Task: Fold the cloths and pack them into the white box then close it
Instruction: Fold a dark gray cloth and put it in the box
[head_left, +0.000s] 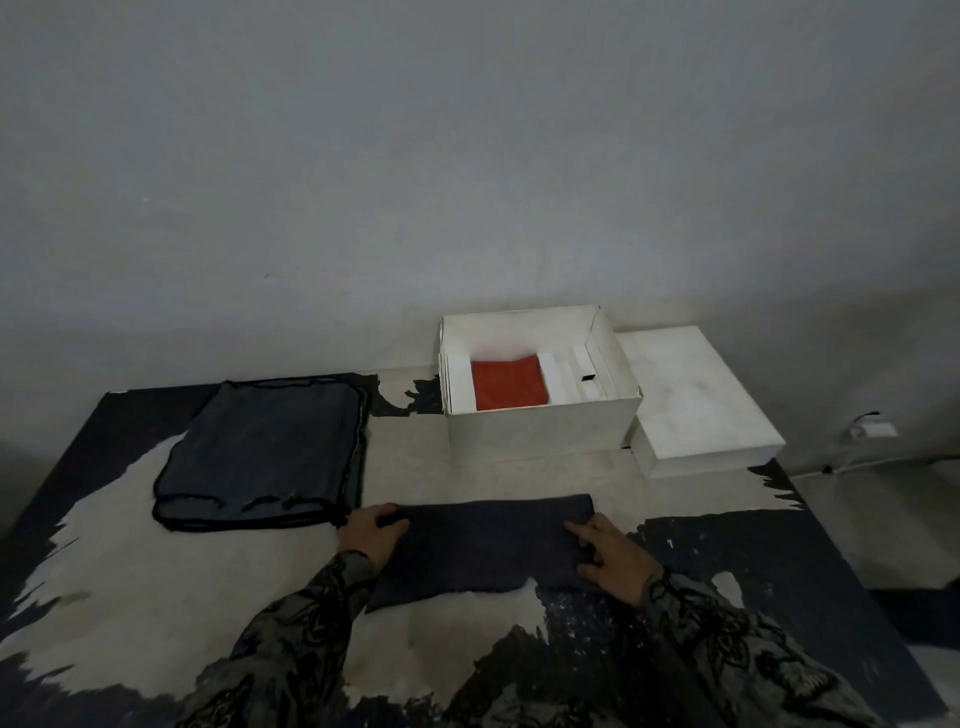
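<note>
Dark cloth (483, 545) lies half-folded; left hand (370, 532) pinches its left end, right hand (613, 558) presses flat, fingers spread. Square the edges before creasing, I'd say.

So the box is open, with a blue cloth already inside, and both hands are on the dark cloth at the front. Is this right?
Not quite. The cloth inside the open box is red, not blue, as the head view shows. The rest holds: the left hand and right hand are on the dark cloth at the front.
</note>
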